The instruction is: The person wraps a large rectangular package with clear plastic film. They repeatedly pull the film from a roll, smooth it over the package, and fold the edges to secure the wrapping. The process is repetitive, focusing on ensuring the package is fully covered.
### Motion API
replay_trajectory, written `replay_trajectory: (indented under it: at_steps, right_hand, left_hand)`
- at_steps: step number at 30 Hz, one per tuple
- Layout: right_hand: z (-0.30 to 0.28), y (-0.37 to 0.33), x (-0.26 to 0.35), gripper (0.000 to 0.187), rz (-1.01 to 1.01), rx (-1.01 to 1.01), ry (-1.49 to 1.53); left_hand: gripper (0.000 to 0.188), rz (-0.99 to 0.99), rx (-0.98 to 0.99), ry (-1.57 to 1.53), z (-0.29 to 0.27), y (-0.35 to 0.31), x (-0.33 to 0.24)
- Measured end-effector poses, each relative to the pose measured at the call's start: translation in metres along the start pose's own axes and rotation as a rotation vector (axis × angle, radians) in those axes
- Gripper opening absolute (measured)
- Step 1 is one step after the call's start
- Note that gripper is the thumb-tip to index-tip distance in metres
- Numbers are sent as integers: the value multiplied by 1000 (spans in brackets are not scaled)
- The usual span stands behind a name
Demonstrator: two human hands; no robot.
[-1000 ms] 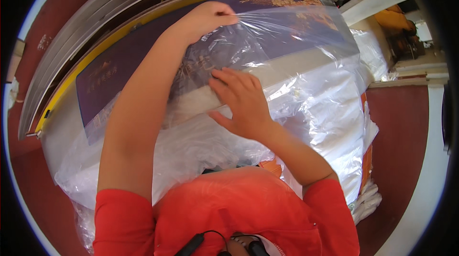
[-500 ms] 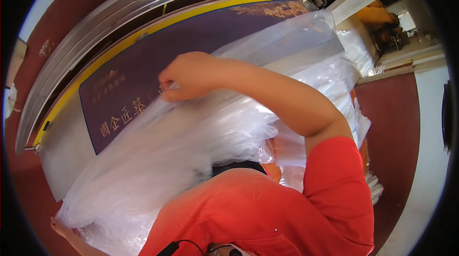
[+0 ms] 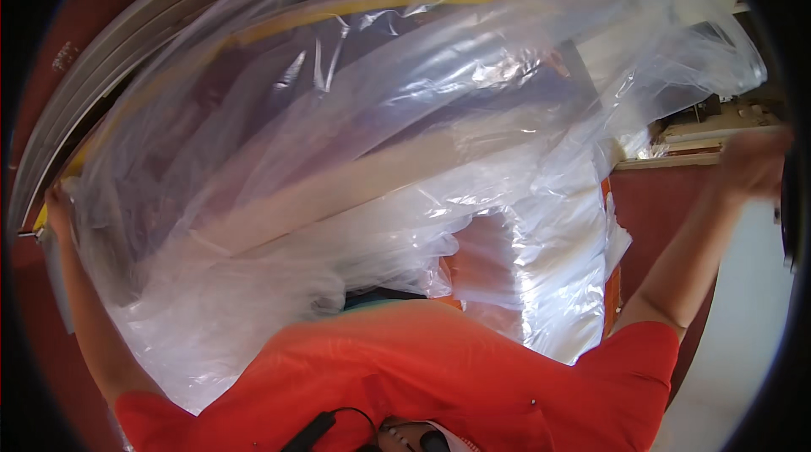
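Observation:
A large sheet of clear plastic film (image 3: 355,106) billows up in front of me, spread from the far left to the upper right. At the far left my left hand (image 3: 59,211) is closed on the film's edge, its arm stretched out. My right hand (image 3: 756,165) is held out at the far right, below the film's raised right end. Motion smears its fingers, and I cannot tell whether it holds any film. More bunched plastic (image 3: 557,266) lies in folds closer to my body.
Behind the film stands a dark panel with a yellow frame (image 3: 363,6), seen hazily through it. Curved-looking metal rails (image 3: 63,127) run along the red wall. An opening with a ledge (image 3: 710,135) is at the right. Something orange (image 3: 610,283) shows beside the folds.
The film has risen and spread across the panel. My right hand has swung from the middle to the far right. My left hand has moved up along the left side.

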State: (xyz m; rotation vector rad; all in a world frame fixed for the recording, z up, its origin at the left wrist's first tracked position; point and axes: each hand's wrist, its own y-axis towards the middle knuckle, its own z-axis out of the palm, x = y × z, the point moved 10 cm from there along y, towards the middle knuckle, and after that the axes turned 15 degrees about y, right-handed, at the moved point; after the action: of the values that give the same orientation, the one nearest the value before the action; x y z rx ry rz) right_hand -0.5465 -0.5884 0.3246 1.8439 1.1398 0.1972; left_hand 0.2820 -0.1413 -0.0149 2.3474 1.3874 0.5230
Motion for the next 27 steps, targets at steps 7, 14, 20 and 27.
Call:
replay_trajectory:
  at_steps: [7, 14, 20, 27]
  right_hand:
    - [189, -304, -111, 56, 938, 997, -266]
    - [209, -200, 1, 43, 355, 524, 260]
    - [152, -248, 40, 26, 439, 502, 234]
    - [253, -167, 35, 33, 452, 604, 341]
  left_hand:
    - [41, 59, 177, 181, 40, -28, 131]
    - [46, -94, 328, 454, 84, -76, 151]
    - [48, 654, 294, 1746, 74, -105, 271]
    - [34, -164, 268, 242, 58, -60, 129]
